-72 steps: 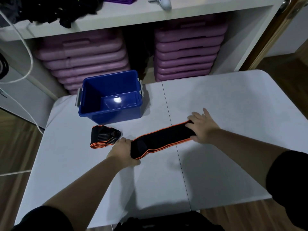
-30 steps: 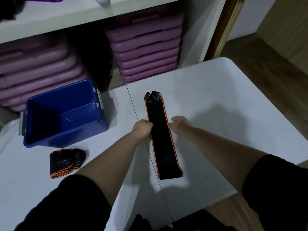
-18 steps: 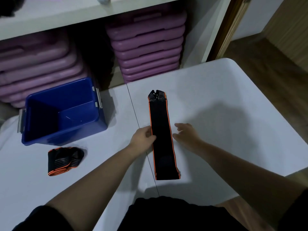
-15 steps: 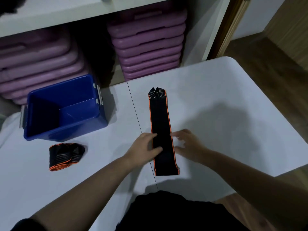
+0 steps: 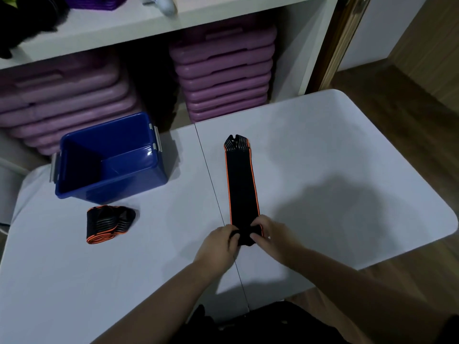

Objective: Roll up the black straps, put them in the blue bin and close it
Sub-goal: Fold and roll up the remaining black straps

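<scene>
A long black strap (image 5: 241, 184) with orange edges lies flat on the white bench (image 5: 335, 175). The left hand (image 5: 218, 243) and right hand (image 5: 269, 235) both pinch its near end, which is curled over. Another strap (image 5: 108, 223) lies bunched up just in front of the blue bin (image 5: 109, 160). The bin is open, with nothing inside.

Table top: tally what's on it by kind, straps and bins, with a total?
Black straps: 2, one flat strap with its near end in both hands, one rolled strap beside the bin.
Blue bin: 1, open, nothing visible inside.
Total: 3.
</scene>
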